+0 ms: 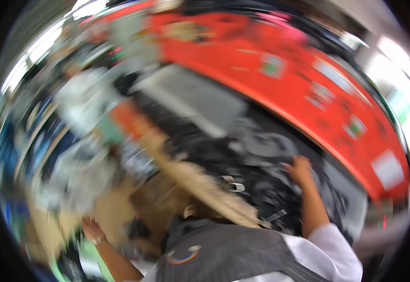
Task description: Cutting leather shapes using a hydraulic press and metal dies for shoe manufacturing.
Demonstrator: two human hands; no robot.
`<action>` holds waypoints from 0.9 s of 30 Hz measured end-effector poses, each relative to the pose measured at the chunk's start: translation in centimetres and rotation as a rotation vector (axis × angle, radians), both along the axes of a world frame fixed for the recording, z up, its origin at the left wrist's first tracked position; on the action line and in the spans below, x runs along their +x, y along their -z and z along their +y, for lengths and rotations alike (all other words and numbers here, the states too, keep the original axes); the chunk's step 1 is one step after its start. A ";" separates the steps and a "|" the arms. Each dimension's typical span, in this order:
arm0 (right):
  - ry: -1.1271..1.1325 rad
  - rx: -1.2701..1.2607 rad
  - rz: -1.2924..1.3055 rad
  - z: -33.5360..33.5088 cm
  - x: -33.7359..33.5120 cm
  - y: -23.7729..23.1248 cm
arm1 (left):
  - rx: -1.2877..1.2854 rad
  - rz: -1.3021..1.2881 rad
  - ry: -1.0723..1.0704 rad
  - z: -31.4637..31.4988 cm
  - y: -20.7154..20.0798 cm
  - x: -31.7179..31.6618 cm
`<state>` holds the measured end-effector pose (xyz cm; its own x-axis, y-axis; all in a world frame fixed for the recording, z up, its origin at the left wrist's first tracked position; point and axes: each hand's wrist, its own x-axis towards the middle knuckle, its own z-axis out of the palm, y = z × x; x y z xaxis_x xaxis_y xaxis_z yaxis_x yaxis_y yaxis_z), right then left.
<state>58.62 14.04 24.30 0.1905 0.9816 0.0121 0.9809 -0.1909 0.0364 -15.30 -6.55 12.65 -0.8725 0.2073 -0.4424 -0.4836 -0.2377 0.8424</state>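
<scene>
The whole picture is smeared by motion. My right hand (301,170) is over a heap of black cloth pieces (270,188), its thumb apart from the fingers; no held thing shows in it. Beside its thumb lies a dark grey cloth piece (273,146); whether they touch is unclear. Low on the left, my left hand (93,229) hangs near clear plastic bags (80,174), with a band at the wrist. Its fingers are too blurred to read. A small pale curved object (233,184) rests on the black heap.
A long red panel (270,80) with stuck-on papers runs behind the heap. A grey flat surface (200,94) lies before it. A worn wooden edge (195,181) crosses between me and the heap. Brown cardboard (155,197) is lower left. Shelves with blue items (40,141) stand far left.
</scene>
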 end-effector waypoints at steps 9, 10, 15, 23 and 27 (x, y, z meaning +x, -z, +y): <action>0.464 0.016 0.349 -8.2 -1.2 1.0 | 0.383 1.263 1.401 42.7 -11.3 42.3; 0.506 -0.003 0.334 -8.9 -1.6 -0.1 | 0.469 1.291 1.563 42.9 -11.5 46.3; 0.487 0.076 0.267 -9.6 -1.4 0.2 | 0.529 1.893 1.866 41.3 -11.4 56.1; 0.458 -0.030 0.208 -9.7 -2.0 -0.2 | 0.306 2.052 2.066 41.1 -7.4 51.2; 0.389 0.036 0.159 -10.1 -1.7 0.0 | 0.233 2.008 2.132 40.3 -8.2 49.7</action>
